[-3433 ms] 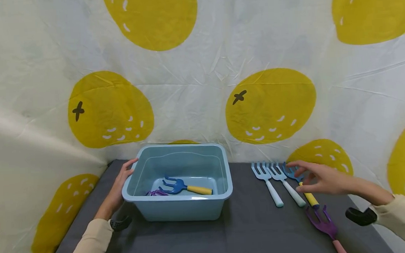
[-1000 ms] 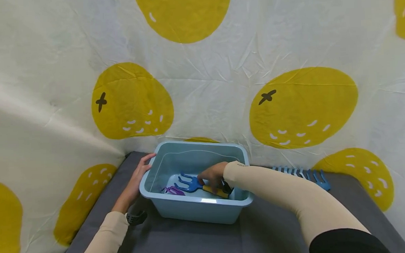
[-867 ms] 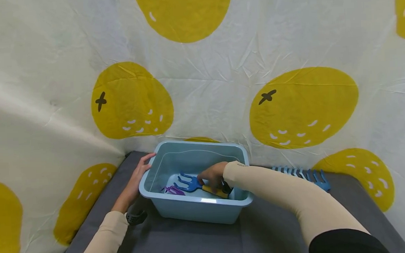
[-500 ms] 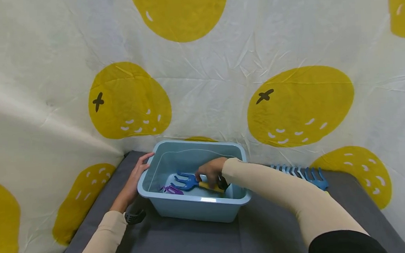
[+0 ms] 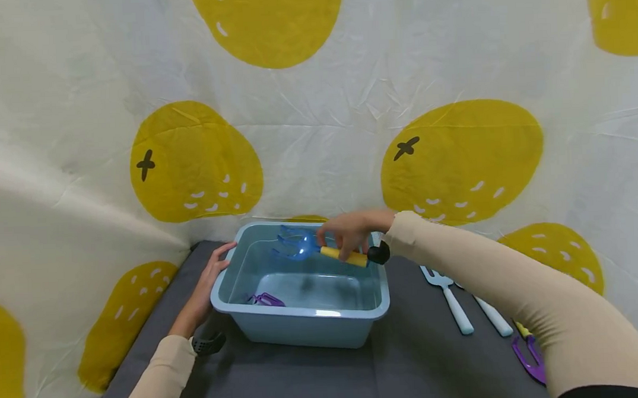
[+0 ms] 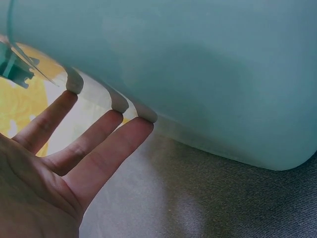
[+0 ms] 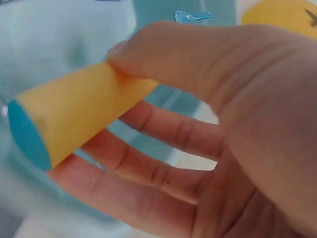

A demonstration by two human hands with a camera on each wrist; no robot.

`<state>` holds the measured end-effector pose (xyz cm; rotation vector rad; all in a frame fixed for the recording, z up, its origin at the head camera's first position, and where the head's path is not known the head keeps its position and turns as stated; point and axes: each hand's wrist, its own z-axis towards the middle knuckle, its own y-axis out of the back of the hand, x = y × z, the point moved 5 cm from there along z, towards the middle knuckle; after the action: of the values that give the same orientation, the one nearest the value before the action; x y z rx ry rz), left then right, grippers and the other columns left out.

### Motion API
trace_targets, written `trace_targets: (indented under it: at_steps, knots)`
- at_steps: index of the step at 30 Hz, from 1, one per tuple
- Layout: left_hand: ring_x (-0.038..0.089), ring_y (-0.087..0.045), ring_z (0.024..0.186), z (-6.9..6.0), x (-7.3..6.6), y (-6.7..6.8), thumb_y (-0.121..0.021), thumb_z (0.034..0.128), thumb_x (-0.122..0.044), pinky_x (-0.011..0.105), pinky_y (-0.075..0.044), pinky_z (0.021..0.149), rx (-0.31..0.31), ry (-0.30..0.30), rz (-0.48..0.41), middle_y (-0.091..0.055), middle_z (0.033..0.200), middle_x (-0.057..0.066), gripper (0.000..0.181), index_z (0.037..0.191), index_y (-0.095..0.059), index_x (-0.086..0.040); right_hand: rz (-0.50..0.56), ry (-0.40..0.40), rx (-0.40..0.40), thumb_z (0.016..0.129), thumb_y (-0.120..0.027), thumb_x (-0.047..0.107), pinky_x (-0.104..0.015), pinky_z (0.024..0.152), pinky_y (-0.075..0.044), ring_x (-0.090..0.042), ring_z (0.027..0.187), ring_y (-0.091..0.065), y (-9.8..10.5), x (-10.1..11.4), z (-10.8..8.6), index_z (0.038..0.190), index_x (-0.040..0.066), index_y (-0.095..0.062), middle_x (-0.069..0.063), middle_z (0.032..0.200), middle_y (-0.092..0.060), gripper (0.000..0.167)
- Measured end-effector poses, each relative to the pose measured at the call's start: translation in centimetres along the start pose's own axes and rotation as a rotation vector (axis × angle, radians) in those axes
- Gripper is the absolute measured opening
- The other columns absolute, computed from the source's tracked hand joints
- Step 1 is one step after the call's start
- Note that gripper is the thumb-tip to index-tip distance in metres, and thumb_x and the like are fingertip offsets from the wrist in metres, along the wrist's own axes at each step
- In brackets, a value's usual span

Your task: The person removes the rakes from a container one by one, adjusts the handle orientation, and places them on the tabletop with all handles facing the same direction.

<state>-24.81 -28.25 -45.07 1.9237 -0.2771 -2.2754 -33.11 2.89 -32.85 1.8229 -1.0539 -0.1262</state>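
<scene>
A blue hand cultivator (image 5: 301, 245) with a yellow handle is up near the rim of a light-blue plastic bin (image 5: 298, 332), its tines pointing left. My right hand (image 5: 349, 230) grips that handle. In the right wrist view, thumb and fingers close round the yellow handle (image 7: 81, 104), whose end is blue. My left hand (image 5: 202, 290) touches the bin's left side. Its fingers (image 6: 106, 158) look nearly straight in the left wrist view, tips against the wall just under the rim. A purple tool (image 5: 268, 300) lies on the bin's floor, at the front left.
On the dark grey table (image 5: 406, 361), right of the bin, lie a light-blue hand fork (image 5: 454, 312), a second pale handle (image 5: 494, 317) and a purple fork (image 5: 530, 362). The right sleeve covers parts of them. A fruit-print curtain (image 5: 323, 163) hangs behind.
My right hand went from the tools on the table into the bin, took hold of the blue cultivator's handle and raised it off the bin's floor. My left hand stays at the bin.
</scene>
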Motion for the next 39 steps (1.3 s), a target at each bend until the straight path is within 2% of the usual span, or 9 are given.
trace_targets:
  at_steps: [3,7,11,15,18,25,32,36,39]
  knots:
    - [0.036,-0.043,0.128,-0.1,0.0,0.0,-0.032,0.1117,-0.038,0.036,-0.044,0.097,0.004,-0.002,0.001,-0.028,0.158,0.013,0.051,0.160,-0.029,-0.023,0.053,0.002,-0.044,0.095,-0.073,0.012,-0.045,0.069,-0.061,-0.028,0.077,-0.068,0.9,-0.7,-3.2,0.135,0.020,-0.051,-0.013,0.103,-0.062,0.047]
    - [0.035,-0.041,0.127,-0.1,0.1,0.1,-0.031,0.1121,-0.037,0.034,-0.044,0.097,0.015,0.000,-0.003,-0.025,0.159,0.011,0.050,0.160,-0.029,-0.024,0.122,-0.019,-0.121,0.095,-0.074,0.013,-0.040,0.065,-0.061,-0.023,0.080,-0.070,1.0,-2.3,-7.3,0.135,0.018,-0.050,-0.013,0.108,-0.062,0.047]
    - [0.035,-0.041,0.128,-0.1,0.2,0.2,-0.031,0.1120,-0.038,0.032,-0.045,0.096,0.021,0.005,-0.009,-0.024,0.159,0.010,0.050,0.160,-0.028,-0.024,0.185,-0.011,-0.191,0.095,-0.075,0.014,-0.039,0.064,-0.061,-0.024,0.079,-0.071,0.1,-4.0,-11.2,0.134,0.016,-0.050,-0.012,0.106,-0.065,0.047]
    - [0.035,-0.040,0.128,-0.3,0.2,0.2,-0.031,0.1117,-0.041,0.027,-0.046,0.094,0.025,0.009,-0.007,-0.023,0.160,0.010,0.052,0.161,-0.027,-0.025,0.271,0.006,-0.255,0.095,-0.075,0.016,-0.040,0.063,-0.060,-0.025,0.077,-0.072,-1.7,-6.2,-14.7,0.134,0.014,-0.050,-0.011,0.103,-0.068,0.046]
    - [0.034,-0.041,0.126,-0.4,0.1,0.2,-0.030,0.1117,-0.042,0.026,-0.047,0.093,0.030,0.008,-0.006,-0.022,0.160,0.010,0.052,0.161,-0.026,-0.025,0.350,0.014,-0.310,0.095,-0.075,0.016,-0.042,0.062,-0.060,-0.026,0.076,-0.072,-3.6,-8.0,-17.0,0.134,0.013,-0.049,-0.013,0.101,-0.067,0.047]
    - [0.030,-0.046,0.121,-0.3,0.0,0.0,-0.030,0.1117,-0.043,0.027,-0.049,0.091,0.040,0.003,-0.003,-0.025,0.156,0.010,0.053,0.161,-0.026,-0.025,0.492,0.124,-0.402,0.098,-0.070,0.011,-0.045,0.055,-0.058,-0.029,0.066,-0.069,-9.5,-11.9,-20.9,0.137,0.004,-0.047,-0.018,0.096,-0.063,0.046]
    - [0.028,-0.045,0.121,-0.4,0.0,0.1,-0.029,0.1115,-0.044,0.026,-0.047,0.090,0.041,-0.002,0.022,-0.023,0.158,0.009,0.054,0.162,-0.025,-0.026,0.645,0.116,-0.469,0.099,-0.068,0.008,-0.049,0.053,-0.057,-0.029,0.068,-0.069,-15.6,-15.5,-23.1,0.136,-0.002,-0.044,-0.020,0.096,-0.060,0.045]
    - [0.025,-0.047,0.119,-0.4,-0.1,0.1,-0.029,0.1117,-0.044,0.027,-0.048,0.089,0.042,-0.004,0.040,-0.026,0.156,0.012,0.054,0.162,-0.025,-0.025,0.703,0.124,-0.520,0.098,-0.067,0.004,-0.046,0.052,-0.057,-0.030,0.070,-0.070,-19.0,-16.8,-24.2,0.134,-0.006,-0.044,-0.020,0.095,-0.062,0.044]
    - [0.025,-0.048,0.117,-0.3,-0.1,0.0,-0.028,0.1119,-0.043,0.027,-0.049,0.088,0.046,-0.001,0.034,-0.027,0.155,0.012,0.053,0.161,-0.024,-0.024,0.793,0.110,-0.519,0.099,-0.066,0.003,-0.048,0.053,-0.057,-0.033,0.070,-0.070,-21.6,-17.4,-24.8,0.134,-0.008,-0.043,-0.022,0.094,-0.064,0.044]
